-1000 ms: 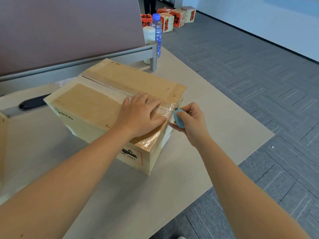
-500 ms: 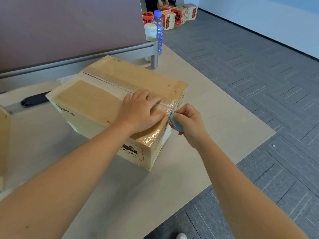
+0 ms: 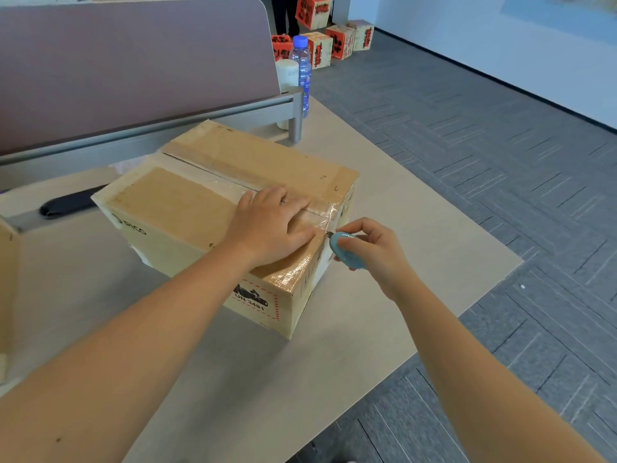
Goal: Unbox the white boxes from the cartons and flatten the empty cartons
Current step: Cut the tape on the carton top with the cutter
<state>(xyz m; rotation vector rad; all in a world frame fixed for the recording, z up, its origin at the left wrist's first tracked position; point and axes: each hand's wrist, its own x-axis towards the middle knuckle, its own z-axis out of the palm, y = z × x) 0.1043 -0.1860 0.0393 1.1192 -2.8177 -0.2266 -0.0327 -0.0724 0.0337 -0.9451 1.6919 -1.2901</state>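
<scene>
Right hand (image 3: 374, 252), fingers grasping the blue cutter (image 3: 344, 250), has lowered its blade to the taped seam (image 3: 320, 212). Left hand (image 3: 270, 225) presses flat, fingers released, on the carton (image 3: 187, 208). Cutting appears imminent.

A beige desk (image 3: 384, 248) fills the lower left of the frame, with a mauve partition screen (image 3: 133, 65) on a grey metal rail (image 3: 187, 125) across the upper left. Grey patterned carpet tiles (image 3: 484, 135) cover the floor on the right, running up to a pale wall (image 3: 500, 45) with a dark skirting line at upper right.
</scene>
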